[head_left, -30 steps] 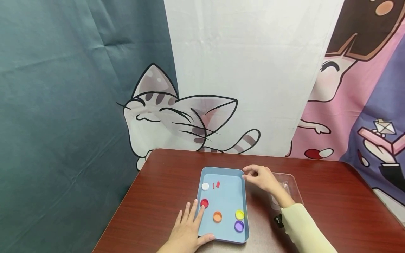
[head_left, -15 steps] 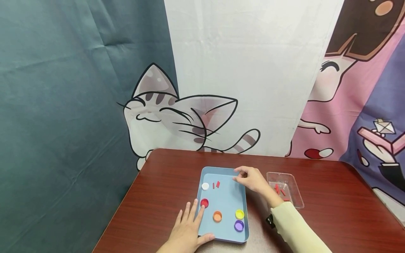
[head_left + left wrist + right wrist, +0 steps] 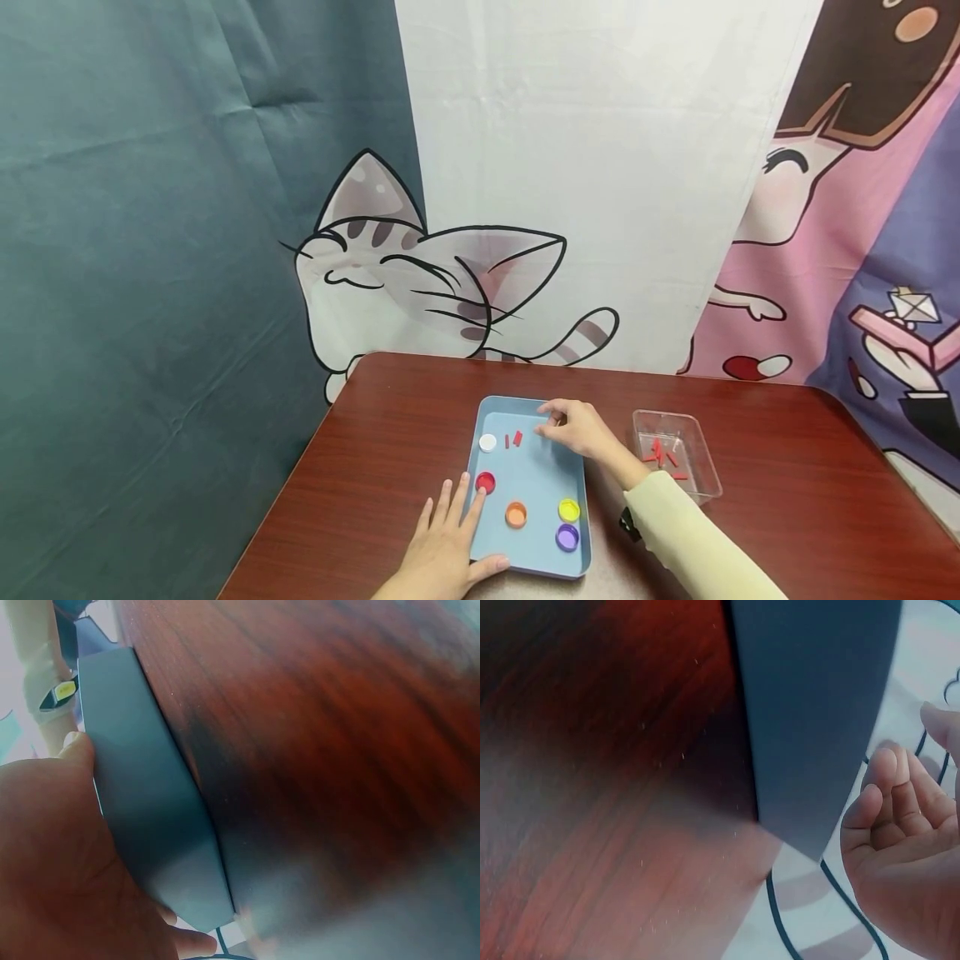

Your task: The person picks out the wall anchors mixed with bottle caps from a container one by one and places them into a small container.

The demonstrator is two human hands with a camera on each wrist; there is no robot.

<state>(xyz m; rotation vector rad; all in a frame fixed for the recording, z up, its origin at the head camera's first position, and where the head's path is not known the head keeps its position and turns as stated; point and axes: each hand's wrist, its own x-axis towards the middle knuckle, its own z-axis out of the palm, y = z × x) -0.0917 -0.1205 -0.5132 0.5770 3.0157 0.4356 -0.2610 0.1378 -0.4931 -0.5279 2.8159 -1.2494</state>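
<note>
A light blue tray (image 3: pixel 531 546) lies on the table. My left hand (image 3: pixel 442 542) rests spread at its left side, a fingertip overlapping the red cap (image 3: pixel 485 482); the left wrist view shows the thumb (image 3: pixel 79 750) at the tray's rim. My right hand (image 3: pixel 573 429) hovers over the tray's far right part, fingers loosely curled, thumb and index finger apart, nothing visible between them. In the right wrist view its fingers (image 3: pixel 885 769) are bent. Red sticks (image 3: pixel 517 438) lie left of it, near a white cap (image 3: pixel 487 442).
Orange (image 3: pixel 516 515), yellow (image 3: pixel 569 510) and purple (image 3: pixel 567 537) caps stand in the tray's near half. Right of the tray, a clear plastic box (image 3: pixel 701 454) contains several red sticks (image 3: pixel 657 451). A printed curtain (image 3: pixel 600 167) hangs behind the table (image 3: pixel 375 450).
My right hand has moved left, from the tray's right rim to over its inside, uncovering the sticks in the plastic box. Thumb and index finger look farther apart. My left hand has stayed put.
</note>
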